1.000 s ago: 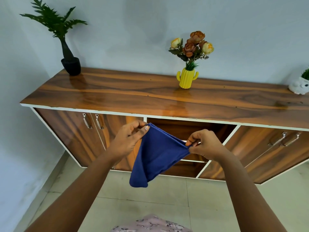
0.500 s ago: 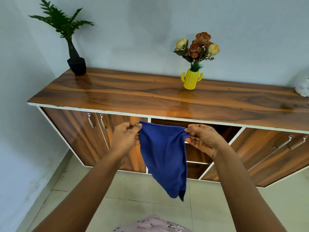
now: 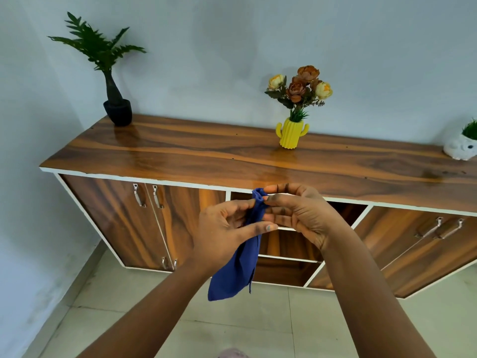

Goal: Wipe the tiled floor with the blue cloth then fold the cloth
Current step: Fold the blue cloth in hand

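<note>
Since half a second ago the two hands have drawn together, so the blue cloth (image 3: 238,264) that was stretched between them now hangs gathered into a narrow, doubled drape.

At far left on the wooden counter (image 3: 206,153) stands a green fern in a black pot (image 3: 117,111). Below it, the cabinet's left doors (image 3: 144,218) are closed, each with a metal handle.

In the air in front of the cabinet, the left hand (image 3: 222,233) sits against the cloth's left side, its fingers (image 3: 258,227) curled loosely around the fabric, the thumb lying across the front. The cloth's upper corners are bunched at the top, and its lower end dangles free above the tiled floor (image 3: 284,324), touching nothing.

The right hand (image 3: 296,210) meets the left at the cloth's top, thumb and forefinger closed in a pinch on the bunched corners; the other fingers are spread slightly behind the fabric.

Farther right on the counter stands a yellow cactus-shaped vase (image 3: 291,135) with orange and cream flowers, and at the far edge a small white planter (image 3: 460,148).
</note>
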